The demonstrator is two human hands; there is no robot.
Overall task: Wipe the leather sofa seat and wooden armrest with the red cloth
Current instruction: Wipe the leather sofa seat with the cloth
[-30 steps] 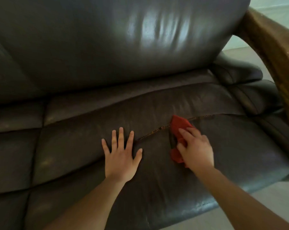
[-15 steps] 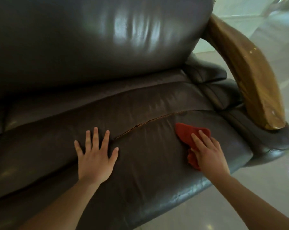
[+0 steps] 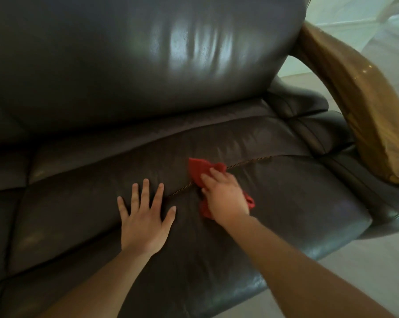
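My right hand (image 3: 226, 198) is pressing the red cloth (image 3: 202, 169) flat onto the sofa seat (image 3: 297, 198), right over the seam (image 3: 249, 162); left hand (image 3: 144, 220) lies open, fingers spread, just beside it.

red cloth (image 3: 203, 172): crumpled, lying on dark brown leather seat (image 3: 285, 198), across its stitched seam; wooden armrest (image 3: 359, 106) glossy, at right.

Dim indoor shot. Soft streaked glare sat on the backrest (image 3: 194, 49) at 12 o'clock; small glints on the armrest (image 3: 359, 97) at 2 o'clock. Bright floor (image 3: 363, 271) at 4 o'clock. Edges bowed, overall slightly soft, upper right corner blurred.
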